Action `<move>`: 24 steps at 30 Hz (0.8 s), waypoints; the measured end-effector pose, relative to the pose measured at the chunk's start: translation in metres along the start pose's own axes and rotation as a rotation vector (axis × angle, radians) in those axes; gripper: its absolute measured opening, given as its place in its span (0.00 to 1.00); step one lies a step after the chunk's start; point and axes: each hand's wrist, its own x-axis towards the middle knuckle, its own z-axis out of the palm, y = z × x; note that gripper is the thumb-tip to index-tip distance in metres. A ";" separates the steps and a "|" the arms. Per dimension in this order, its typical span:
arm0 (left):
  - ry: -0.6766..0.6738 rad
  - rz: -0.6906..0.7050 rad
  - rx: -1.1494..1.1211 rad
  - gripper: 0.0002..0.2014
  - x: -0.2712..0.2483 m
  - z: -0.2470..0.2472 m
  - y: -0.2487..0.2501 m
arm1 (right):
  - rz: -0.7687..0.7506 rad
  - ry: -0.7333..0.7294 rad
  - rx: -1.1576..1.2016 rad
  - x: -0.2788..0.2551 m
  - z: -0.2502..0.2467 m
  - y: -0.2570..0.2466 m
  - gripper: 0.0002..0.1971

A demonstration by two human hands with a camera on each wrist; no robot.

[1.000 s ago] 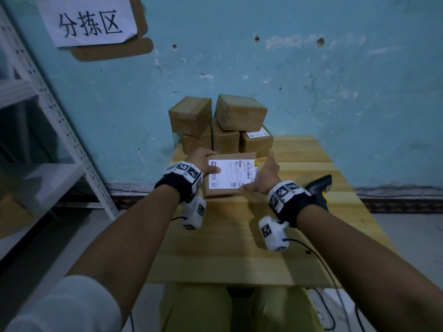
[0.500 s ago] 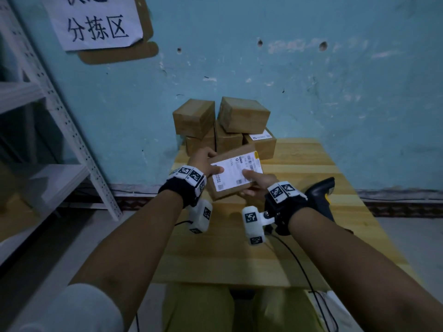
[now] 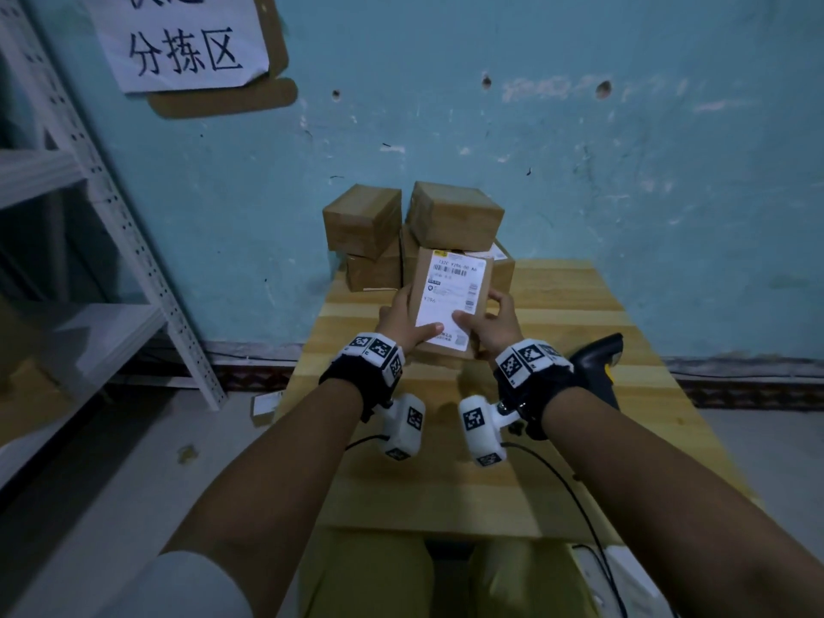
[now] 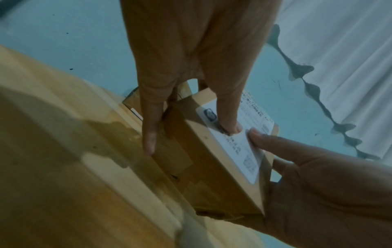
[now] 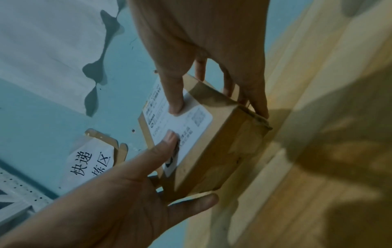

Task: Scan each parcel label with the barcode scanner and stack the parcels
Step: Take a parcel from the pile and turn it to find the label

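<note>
I hold a small brown parcel [image 3: 486, 278] upright above the wooden table [image 3: 446, 483], its white label [image 3: 452, 296] facing me with the barcode at the top. My left hand [image 3: 408, 321] grips its lower left edge, thumb on the label [image 4: 244, 142] and fingers [image 4: 150, 134] behind. My right hand [image 3: 490, 323] grips the lower right side, thumb pressed on the label [image 5: 191, 115]. The black barcode scanner [image 3: 597, 363] lies on the table just right of my right wrist, untouched. Several stacked parcels [image 3: 455, 216] stand against the wall behind the held one.
A blue wall [image 3: 624, 171] closes off the table's far edge, with a paper sign [image 3: 178, 42] up left. A white metal shelf rack [image 3: 111, 216] stands to the left. A black cable [image 3: 575, 497] trails over the table's near right part.
The parcel has been lifted and turned from lying sideways to standing upright with the label toward me. Both hands shifted to its lower edge, thumbs on the label.
</note>
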 end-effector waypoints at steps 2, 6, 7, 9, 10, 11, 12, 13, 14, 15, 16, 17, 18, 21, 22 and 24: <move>-0.011 -0.020 -0.007 0.42 -0.003 0.004 -0.003 | 0.008 -0.006 -0.022 -0.001 -0.003 0.003 0.35; -0.034 -0.061 -0.047 0.40 -0.003 0.009 -0.010 | 0.004 -0.029 -0.044 -0.002 -0.008 0.006 0.35; -0.042 -0.071 -0.064 0.40 -0.001 0.009 -0.011 | -0.001 -0.035 -0.048 -0.001 -0.009 0.006 0.35; -0.069 -0.094 -0.078 0.42 0.001 0.009 -0.013 | -0.007 -0.047 -0.061 0.002 -0.010 0.007 0.35; -0.083 -0.108 -0.072 0.43 0.002 0.009 -0.013 | -0.011 -0.054 -0.067 0.002 -0.010 0.007 0.36; -0.094 -0.122 -0.063 0.44 0.003 0.008 -0.013 | -0.010 -0.062 -0.076 0.003 -0.011 0.007 0.36; -0.101 -0.134 -0.053 0.45 0.004 0.009 -0.014 | -0.008 -0.069 -0.086 0.003 -0.011 0.007 0.36; -0.105 -0.145 -0.043 0.46 0.004 0.009 -0.013 | -0.010 -0.072 -0.093 0.004 -0.011 0.007 0.36; -0.101 -0.149 -0.036 0.47 0.004 0.009 -0.013 | -0.016 -0.074 -0.096 0.004 -0.012 0.007 0.36; -0.095 -0.154 -0.028 0.48 0.005 0.009 -0.014 | -0.021 -0.076 -0.095 0.005 -0.012 0.008 0.35; -0.086 -0.160 -0.022 0.48 0.005 0.010 -0.014 | -0.022 -0.079 -0.094 0.005 -0.012 0.008 0.35; -0.078 -0.166 -0.024 0.48 0.005 0.010 -0.015 | -0.019 -0.082 -0.093 0.005 -0.013 0.008 0.35; -0.077 -0.168 -0.033 0.48 0.006 0.010 -0.016 | -0.015 -0.084 -0.092 0.005 -0.013 0.009 0.35; -0.086 -0.157 -0.064 0.48 0.005 0.012 -0.016 | -0.016 -0.079 -0.075 0.004 -0.014 0.011 0.34; -0.086 -0.153 -0.071 0.48 0.004 0.012 -0.016 | -0.019 -0.076 -0.074 0.004 -0.014 0.012 0.34; -0.093 -0.150 -0.088 0.49 0.003 0.012 -0.015 | -0.022 -0.074 -0.075 0.004 -0.014 0.013 0.34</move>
